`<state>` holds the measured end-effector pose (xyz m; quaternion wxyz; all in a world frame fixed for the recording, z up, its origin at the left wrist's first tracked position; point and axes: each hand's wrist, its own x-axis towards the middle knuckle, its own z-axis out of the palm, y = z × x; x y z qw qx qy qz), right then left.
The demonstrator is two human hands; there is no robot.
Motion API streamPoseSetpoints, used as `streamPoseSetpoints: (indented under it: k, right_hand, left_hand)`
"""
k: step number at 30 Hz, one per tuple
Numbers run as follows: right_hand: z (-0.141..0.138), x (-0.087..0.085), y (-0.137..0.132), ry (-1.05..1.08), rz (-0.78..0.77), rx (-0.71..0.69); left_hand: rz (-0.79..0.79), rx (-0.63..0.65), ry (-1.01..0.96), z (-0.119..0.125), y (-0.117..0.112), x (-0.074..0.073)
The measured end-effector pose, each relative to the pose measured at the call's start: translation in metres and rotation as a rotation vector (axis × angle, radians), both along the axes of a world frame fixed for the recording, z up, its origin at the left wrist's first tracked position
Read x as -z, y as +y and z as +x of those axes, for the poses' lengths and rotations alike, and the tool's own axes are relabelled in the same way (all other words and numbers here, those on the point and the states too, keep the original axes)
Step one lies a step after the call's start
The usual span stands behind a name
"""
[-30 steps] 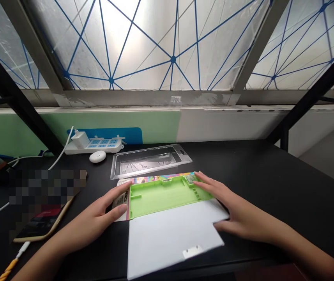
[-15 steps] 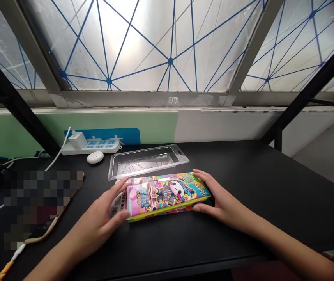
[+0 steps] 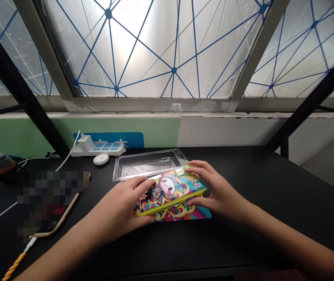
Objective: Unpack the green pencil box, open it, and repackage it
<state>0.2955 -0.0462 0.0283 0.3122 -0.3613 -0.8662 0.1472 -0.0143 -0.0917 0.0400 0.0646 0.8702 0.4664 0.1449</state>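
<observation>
Head view: your left hand [image 3: 117, 205] and right hand [image 3: 215, 191] clamp the bright pencil box [image 3: 169, 191] from either side, fingers curled over its edges. It sits tilted on a printed piece [image 3: 181, 214] — card or flap, you can't tell which — on the black desk [image 3: 272, 175], just in front of a clear plastic tray [image 3: 149, 166].

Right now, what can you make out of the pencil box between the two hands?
The pencil box is a flat rectangular case that looks like printed plastic, with a cartoon design in pink, blue and yellow, the word SPORT near one end and a lime-green edge along its near side. It looks shut and sits skewed, SPORT end away. The left hand spans its left end, the right hand its right end. A colourful printed card shows beneath it, on the black table top.
</observation>
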Motion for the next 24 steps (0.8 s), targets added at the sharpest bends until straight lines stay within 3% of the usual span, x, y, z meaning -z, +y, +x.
streamPoseSetpoints:
  k: [3, 6, 10, 14, 19, 24]
  right_hand:
    - [-0.008, -0.02, 0.026, 0.045, 0.088, 0.017]
    - [-0.021, -0.02, 0.062, 0.114, 0.112, 0.052]
    - [-0.034, 0.011, 0.093, 0.147, 0.039, 0.068]
    - [-0.033, 0.037, 0.091, 0.149, -0.069, 0.043]
    - [-0.032, 0.034, 0.071, 0.201, 0.119, 0.018]
    - [-0.045, 0.03, 0.057, -0.007, 0.296, -0.267]
  left_hand:
    - [0.093, 0.013, 0.073, -0.006, 0.026, -0.029]
    - [0.151, -0.034, 0.135, -0.008, 0.061, -0.043]
    - [0.07, -0.038, 0.155, -0.016, 0.099, -0.024]
    - [-0.022, -0.019, 0.109, -0.028, 0.107, 0.006]
    - [0.005, -0.035, 0.075, -0.029, 0.102, 0.021]
    - [0.083, -0.057, 0.098, -0.02, 0.102, 0.023]
